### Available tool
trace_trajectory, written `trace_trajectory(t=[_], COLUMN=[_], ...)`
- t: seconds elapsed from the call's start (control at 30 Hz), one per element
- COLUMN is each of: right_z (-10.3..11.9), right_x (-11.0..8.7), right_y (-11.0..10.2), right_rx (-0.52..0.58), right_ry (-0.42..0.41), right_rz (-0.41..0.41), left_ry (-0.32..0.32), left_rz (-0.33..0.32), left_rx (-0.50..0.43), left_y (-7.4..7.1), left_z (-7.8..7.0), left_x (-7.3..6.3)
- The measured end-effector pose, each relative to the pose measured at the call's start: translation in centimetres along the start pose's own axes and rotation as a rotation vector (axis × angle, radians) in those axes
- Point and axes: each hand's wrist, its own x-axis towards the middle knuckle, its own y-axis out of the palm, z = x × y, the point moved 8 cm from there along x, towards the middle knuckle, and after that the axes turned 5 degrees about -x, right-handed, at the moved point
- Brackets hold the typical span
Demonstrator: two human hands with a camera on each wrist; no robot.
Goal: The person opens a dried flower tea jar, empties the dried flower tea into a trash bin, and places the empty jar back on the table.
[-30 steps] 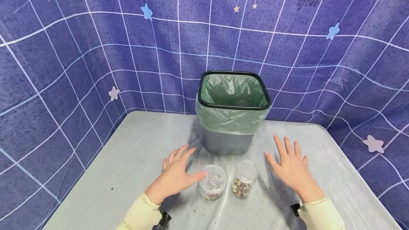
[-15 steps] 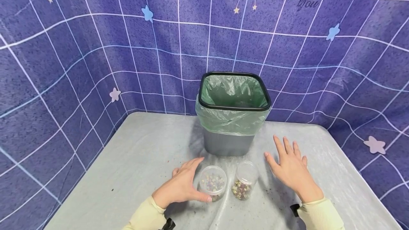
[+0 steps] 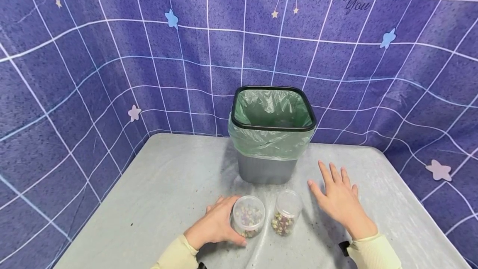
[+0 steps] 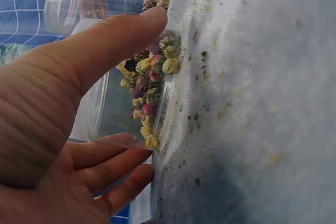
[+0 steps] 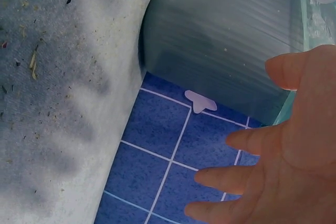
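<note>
Across the upper frame, a purple grid-patterned backdrop (image 3: 186, 74) is seen behind a grey-covered table (image 3: 175, 165). At centre, a grey bin (image 3: 267, 170) with a green liner (image 3: 269, 145) is stood on the table. At lower right, the right hand (image 3: 339, 199) is held with fingers spread wide and nothing in it; no notable change is recorded there. At lower centre, the left hand (image 3: 215, 225) has been closed in around the left jar (image 3: 249, 215): thumb to the near side, fingers to the far side, where a gap was seen half a second ago. Reaching is therefore judged finished and a hold begun; its firmness cannot be told. No lift is evident, the jar being upright on the table. Just to its right, the second jar (image 3: 286, 216) is untouched. Dried buds (image 4: 149, 82) are contained in both. Fine crumbs (image 4: 204, 55) are noted nearby.
</note>
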Motion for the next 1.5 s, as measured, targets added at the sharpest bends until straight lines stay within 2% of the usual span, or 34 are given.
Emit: trace_trajectory(t=[0.2,0.53,1.0,1.17,1.37,1.5], right_z=[0.0,-0.1,0.0,0.2,0.6,1.0], right_x=[0.0,0.1,-0.1,-0.2,-0.3,-0.5], right_y=[0.1,0.4,0.4,-0.3,-1.2,-2.2], right_rx=[0.003,0.000,-0.001,0.011,0.035,0.036], right_ry=[-0.002,-0.004,-0.019,-0.041,-0.098,-0.128], right_rz=[-0.004,-0.003,-0.009,-0.040,-0.066,-0.089], left_ry=[-0.002,0.000,-0.015,-0.009,0.008,0.044], left_rz=[-0.009,-0.059,-0.064,-0.076,-0.045,-0.062], left_rx=[0.000,0.022,0.015,0.023,0.022,-0.001], left_y=[0.3,0.4,0.2,-0.2,-0.8,-1.8], left_z=[0.2,0.3,0.6,0.6,-0.1,-1.2], left_x=[0.0,0.2,0.2,0.0,0.0,-0.1])
